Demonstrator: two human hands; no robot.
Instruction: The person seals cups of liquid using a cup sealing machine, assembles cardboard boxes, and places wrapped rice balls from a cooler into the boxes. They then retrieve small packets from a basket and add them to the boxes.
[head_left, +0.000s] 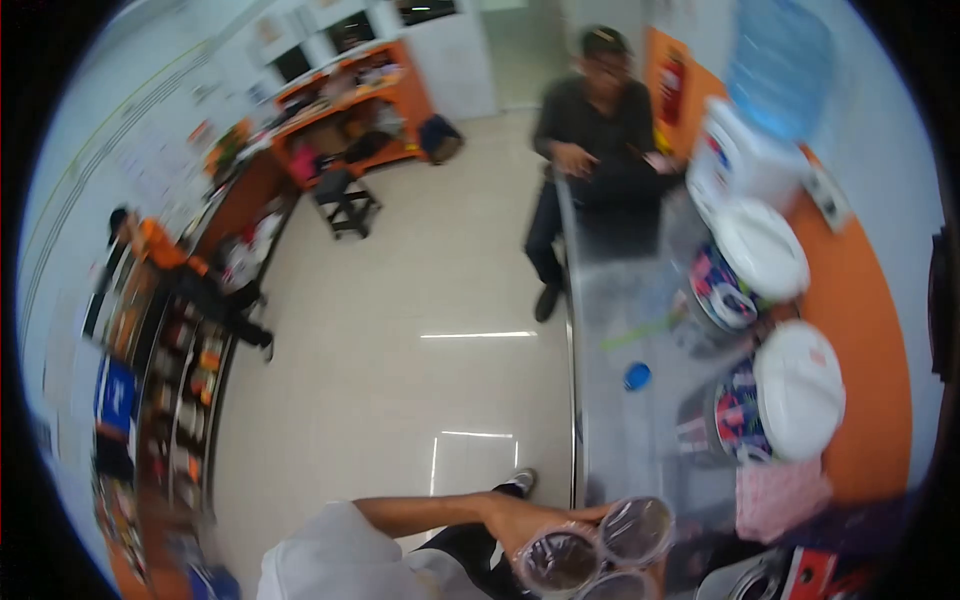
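My left hand (522, 522) reaches in from the lower left with its fingers wrapped round a cluster of clear plastic cups. One cup (560, 558) with dark contents is against the palm, a second cup (638, 530) touches it on the right, and a third cup (617, 587) is cut off by the bottom edge. Their round tops face me. A small patch of skin shows at the right side of the cups, perhaps part of my right hand, but its fingers are hidden. The cups are beside the front edge of the metal counter (610, 440).
Two drink containers with white lids (800, 390) (762, 250) stand along the counter's right side, near a pink cloth (782, 498) and a blue cap (637, 376). A water dispenser (745, 160) is farther back. One person (600, 120) stands at the far end, another (180, 265) by the left shelves.
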